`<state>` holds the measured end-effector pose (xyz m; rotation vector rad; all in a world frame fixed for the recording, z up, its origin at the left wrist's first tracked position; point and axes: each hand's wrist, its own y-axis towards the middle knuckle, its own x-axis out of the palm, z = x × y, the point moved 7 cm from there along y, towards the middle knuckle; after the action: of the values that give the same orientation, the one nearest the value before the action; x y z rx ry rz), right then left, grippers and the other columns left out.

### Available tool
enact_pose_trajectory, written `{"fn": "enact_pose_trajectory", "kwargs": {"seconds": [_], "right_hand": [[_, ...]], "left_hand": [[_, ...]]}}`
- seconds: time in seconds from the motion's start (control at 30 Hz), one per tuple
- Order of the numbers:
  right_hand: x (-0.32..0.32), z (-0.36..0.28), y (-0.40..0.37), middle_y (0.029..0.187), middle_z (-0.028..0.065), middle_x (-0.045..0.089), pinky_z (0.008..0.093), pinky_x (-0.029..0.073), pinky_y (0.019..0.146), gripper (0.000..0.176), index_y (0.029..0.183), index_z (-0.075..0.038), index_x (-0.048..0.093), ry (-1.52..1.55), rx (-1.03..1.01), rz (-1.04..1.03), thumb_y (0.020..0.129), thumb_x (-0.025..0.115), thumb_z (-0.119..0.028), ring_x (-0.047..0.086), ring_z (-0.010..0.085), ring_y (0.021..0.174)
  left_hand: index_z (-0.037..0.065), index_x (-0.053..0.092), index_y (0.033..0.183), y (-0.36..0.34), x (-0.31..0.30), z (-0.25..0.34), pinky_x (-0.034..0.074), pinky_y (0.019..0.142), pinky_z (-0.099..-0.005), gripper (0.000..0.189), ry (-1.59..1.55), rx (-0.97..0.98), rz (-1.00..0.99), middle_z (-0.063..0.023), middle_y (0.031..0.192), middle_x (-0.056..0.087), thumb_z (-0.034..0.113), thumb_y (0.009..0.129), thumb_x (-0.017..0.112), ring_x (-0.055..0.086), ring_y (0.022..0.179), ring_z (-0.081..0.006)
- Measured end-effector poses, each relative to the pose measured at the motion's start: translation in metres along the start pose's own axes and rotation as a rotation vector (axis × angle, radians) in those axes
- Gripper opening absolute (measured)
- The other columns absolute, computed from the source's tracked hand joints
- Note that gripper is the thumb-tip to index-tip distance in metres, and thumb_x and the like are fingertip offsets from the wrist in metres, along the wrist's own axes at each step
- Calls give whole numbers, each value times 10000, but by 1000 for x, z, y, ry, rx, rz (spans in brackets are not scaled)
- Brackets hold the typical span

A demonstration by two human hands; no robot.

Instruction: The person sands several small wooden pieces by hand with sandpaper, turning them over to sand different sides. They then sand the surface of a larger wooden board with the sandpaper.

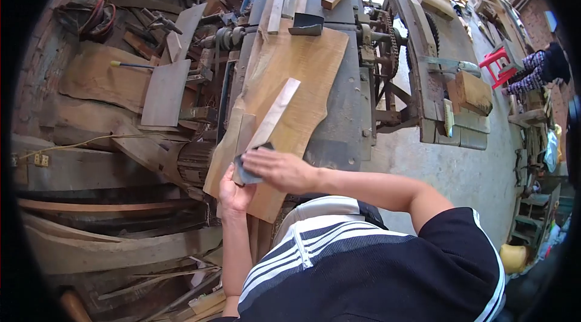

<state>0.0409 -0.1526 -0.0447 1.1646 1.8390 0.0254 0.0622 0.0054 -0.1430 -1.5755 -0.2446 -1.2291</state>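
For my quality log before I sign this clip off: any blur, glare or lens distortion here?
Head view: right hand smeared by motion, left hand crisper; floor blown out to white near the top; lower left rather dim; strong fisheye bending, with black corners; the other person, near the right edge, small and soft.

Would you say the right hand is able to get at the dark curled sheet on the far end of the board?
Probably, with a lean forward: nothing covers the curled sheet, and the way above the board looks open, though the right hand is busy with a grey pad.
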Motion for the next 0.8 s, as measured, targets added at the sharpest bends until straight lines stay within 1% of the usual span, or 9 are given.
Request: {"fn": "enact_pose_trajectory", "kwargs": {"seconds": [0.07,0.1,0.23,0.33,0.43,0.5,0.53,0.6,0.8], "right_hand": [[-12,5,-1,1510,158,483,420,340,1201,554,1435,-43,513,-70,-103,-52,896,633,-99,447,295,1413],[-16,39,-3,1521,143,473,418,350,1195,571,1440,-60,510,-74,57,-21,894,655,-143,445,288,1415],[-63,180,-12,1370,182,585,411,434,1111,581,1285,11,583,-476,290,295,755,739,-169,523,350,1311],[-55,129,4,1367,183,585,415,421,1125,521,1288,35,575,-230,428,297,800,680,-114,523,340,1317],[-9,19,5,1379,197,575,427,410,1134,513,1313,17,566,-99,81,183,814,652,-69,524,337,1319],[0,0,2,1378,201,575,429,405,1139,522,1317,8,565,-6,-23,138,809,658,-67,527,343,1313],[-4,18,-1,1415,197,552,420,387,1158,564,1357,0,542,-95,-29,129,814,677,-77,511,336,1338],[-32,70,-4,1466,184,517,410,359,1185,606,1407,-17,514,-193,114,176,828,684,-80,478,320,1380],[-74,226,0,1370,205,595,403,414,1120,425,1333,-31,598,-160,512,266,998,501,-274,529,358,1313]], "left_hand": [[-93,444,1398,-4,9,-3,381,1174,-564,453,-130,-135,-367,-252,1456,496,222,1082,372,460,1370,-396],[-98,435,1405,-6,7,0,367,1184,-561,461,-121,-6,-42,-252,1460,491,224,1082,377,447,1381,-396],[-106,426,1411,-20,32,-13,363,1190,-547,473,-132,79,87,-252,1463,490,232,1084,375,446,1381,-397],[-110,430,1405,-17,37,-8,365,1193,-531,461,-99,125,74,-251,1459,496,213,1081,378,452,1378,-399],[-111,437,1397,-5,10,-3,375,1189,-524,442,-90,86,-2,-252,1455,499,189,1078,383,463,1370,-402],[-117,445,1387,-12,34,-16,382,1184,-524,429,-154,-220,-532,-250,1450,506,170,1075,382,472,1365,-400],[-117,445,1387,-11,26,-16,382,1184,-524,429,-157,-222,-519,-250,1450,506,170,1075,382,472,1365,-400],[-100,455,1389,-13,19,-16,403,1173,-513,423,-102,88,82,-246,1440,517,178,1080,379,489,1353,-384],[-96,521,1328,-32,52,-23,475,1137,-465,365,-23,281,-26,-212,1388,567,37,994,585,551,1298,-355]]}}
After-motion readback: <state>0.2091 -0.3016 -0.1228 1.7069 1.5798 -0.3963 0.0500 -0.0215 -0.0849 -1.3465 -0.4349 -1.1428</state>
